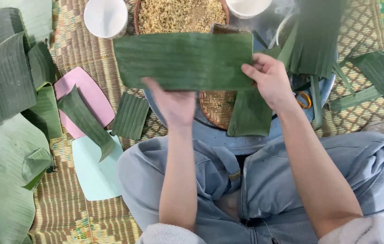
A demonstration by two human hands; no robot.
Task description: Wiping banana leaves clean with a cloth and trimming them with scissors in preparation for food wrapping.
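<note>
I hold a long rectangular strip of green banana leaf (183,59) flat in front of me. My left hand (171,103) grips its lower edge left of the middle. My right hand (269,79) pinches its right end. Under the leaf lies a blue round tray (214,135) with a small woven basket (217,108) and another leaf piece (250,114) on it. Behind the leaf stands a brown bowl of yellowish grain (178,14).
Cut banana leaves (7,81) pile up on the left of the woven mat. A pink board (90,92) and a pale blue board (95,174) lie beside my left knee. Two white cups (106,17) stand at the back. More leaf strips (314,40) hang at right.
</note>
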